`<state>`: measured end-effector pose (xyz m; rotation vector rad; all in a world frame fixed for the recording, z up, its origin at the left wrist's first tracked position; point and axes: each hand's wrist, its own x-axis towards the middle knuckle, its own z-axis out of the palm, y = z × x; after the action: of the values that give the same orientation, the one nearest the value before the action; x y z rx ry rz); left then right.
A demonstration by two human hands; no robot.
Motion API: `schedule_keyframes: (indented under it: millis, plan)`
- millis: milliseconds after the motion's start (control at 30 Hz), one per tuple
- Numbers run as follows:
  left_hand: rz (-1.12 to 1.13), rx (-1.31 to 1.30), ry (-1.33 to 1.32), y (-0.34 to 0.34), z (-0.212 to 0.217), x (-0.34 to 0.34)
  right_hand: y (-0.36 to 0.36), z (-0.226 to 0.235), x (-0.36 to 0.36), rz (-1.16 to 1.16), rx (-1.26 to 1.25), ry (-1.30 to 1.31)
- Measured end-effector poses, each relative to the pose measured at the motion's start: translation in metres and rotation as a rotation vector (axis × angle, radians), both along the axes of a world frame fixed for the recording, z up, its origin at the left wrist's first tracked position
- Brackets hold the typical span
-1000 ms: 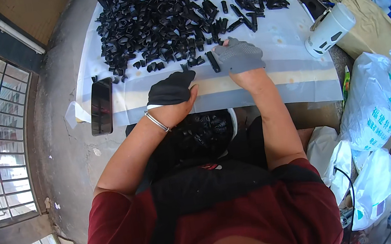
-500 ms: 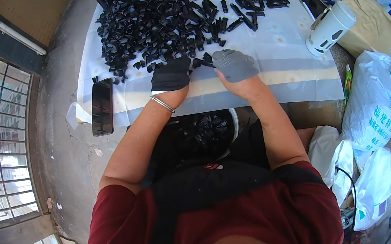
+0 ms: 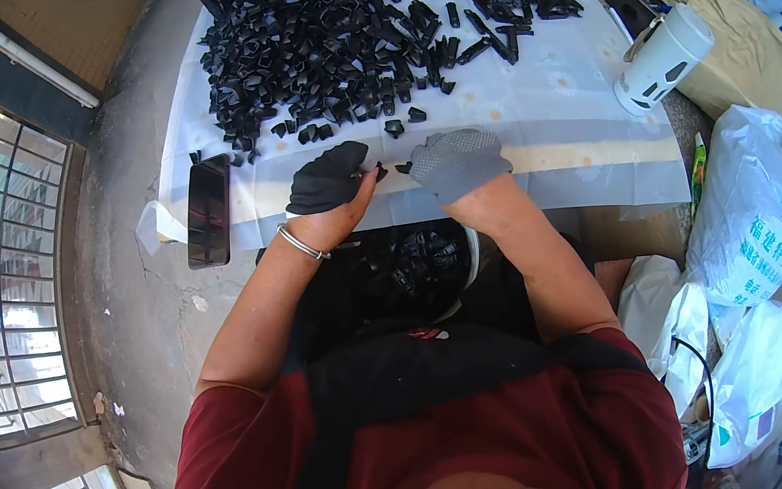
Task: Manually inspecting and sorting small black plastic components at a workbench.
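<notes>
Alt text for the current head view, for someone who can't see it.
A person's black-gloved left hand and grey-gloved right hand each hold a small black piece above a light patterned tablecloth. Beyond them spreads a large heap of black parts, with a dark phone at left and a white tumbler at right.

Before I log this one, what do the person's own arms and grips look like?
The left grip wears a black glove that leaves the thumb bare, with a silver bangle at the wrist. The right grip wears a grey, dotted glove. Both forearms are bare below dark red short sleeves.
</notes>
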<state>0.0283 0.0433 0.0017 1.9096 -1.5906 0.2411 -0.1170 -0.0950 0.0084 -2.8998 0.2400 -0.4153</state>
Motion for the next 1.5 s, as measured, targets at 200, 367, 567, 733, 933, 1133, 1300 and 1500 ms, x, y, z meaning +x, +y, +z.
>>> schedule_keyframes:
  millis: [200, 367, 567, 733, 933, 1133, 1300, 1500]
  plan:
    - [-0.034, 0.116, 0.039, 0.008, 0.012, -0.004, -0.001, -0.004, -0.003, -0.039, 0.238, -0.220]
    - [-0.099, 0.192, 0.115, 0.008, 0.020, -0.009, 0.012, 0.014, 0.000, 0.140, 0.370, -0.091]
    - [0.015, 0.193, 0.933, 0.007, 0.014, -0.028, 0.024, -0.005, 0.009, 0.068, 0.419, -0.537]
    - [0.087, -0.065, 1.466, 0.006, 0.000, -0.027, 0.026, 0.010, 0.003, 0.055, 0.426, -0.361]
    - [0.049, 0.080, 1.142, 0.009, 0.009, -0.015, 0.013, 0.015, -0.012, -0.016, 0.428, -0.124]
    - [0.035, 0.144, 0.859, 0.010, 0.022, -0.015, 0.022, 0.026, -0.009, -0.048, 0.149, -0.063]
    - [-0.011, 0.206, 0.682, 0.009, 0.035, -0.021, 0.023, 0.012, -0.008, 0.000, 0.132, -0.153]
    - [-0.025, 0.230, 0.663, 0.011, 0.035, -0.028, 0.035, -0.004, 0.003, 0.099, -0.107, -0.375]
